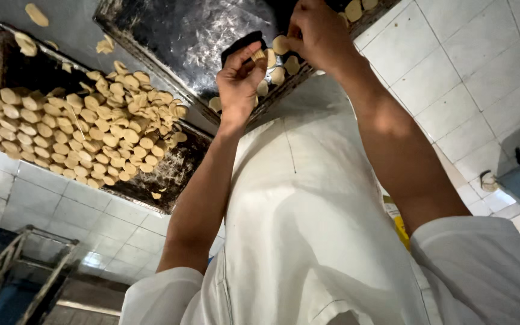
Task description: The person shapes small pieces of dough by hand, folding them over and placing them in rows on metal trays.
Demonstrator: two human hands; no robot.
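Flanking hands, heaped dough-piece tray (170, 174), white tiles (452, 78)

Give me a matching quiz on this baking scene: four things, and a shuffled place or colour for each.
1 heap of dough pieces
2 floor tiles
3 dark tray
4 black tool

a white
b behind the left hand
c on the left-side tray
d under the right hand, mostly bare

Pairs: 1-c, 2-a, 3-d, 4-b

Trays (182, 36) look like dark metal, scuffed and greasy-shiny. Dough pieces (79, 132) are pale, matt, kinda floury. Apron (308, 210) is smooth white cloth, floor tiles (452, 78) glossy white ceramic.
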